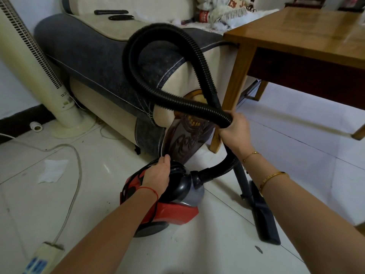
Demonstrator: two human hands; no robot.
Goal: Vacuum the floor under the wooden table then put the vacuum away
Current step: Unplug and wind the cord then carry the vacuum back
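Observation:
A red and black canister vacuum (177,208) sits on the white tiled floor in front of the sofa. My left hand (158,175) grips the black handle on top of it. Its ribbed black hose (158,62) loops high in front of the sofa arm. My right hand (235,131) holds the hose where the loop crosses, beside the wooden table's near leg. The dark wand and floor head (264,216) stand on the tiles under my right forearm. The wooden table (296,36) fills the upper right.
A beige sofa with a grey cover (94,56) stands behind the vacuum. A cream tower fan (35,72) leans at left. A white cable (77,161) runs to a power strip (43,258) at lower left. A crumpled tissue (52,171) lies on the tiles.

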